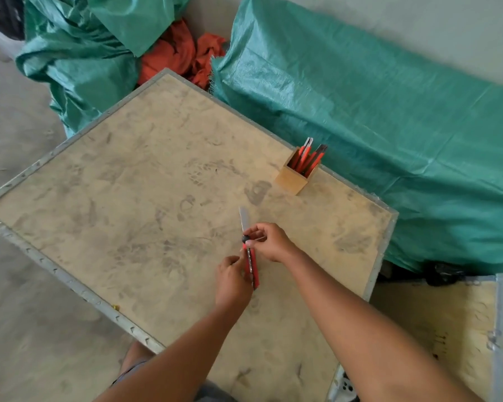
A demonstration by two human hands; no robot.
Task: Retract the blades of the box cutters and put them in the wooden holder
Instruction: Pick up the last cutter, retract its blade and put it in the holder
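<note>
A red box cutter (253,266) is held above the middle of the plywood board (145,181), its silver blade (243,219) sticking out and pointing away from me. My left hand (232,281) grips the red handle near its back end. My right hand (269,242) pinches the black slider where the blade meets the handle. The wooden holder (294,179) stands near the board's far right edge and holds several red box cutters (307,159) upright.
The board has a metal rim (58,274). Green tarpaulin (375,105) covers bulky things behind and to the right. An orange cloth (183,56) lies behind the board. A second wooden crate (459,320) stands at the lower right. Grey floor lies to the left.
</note>
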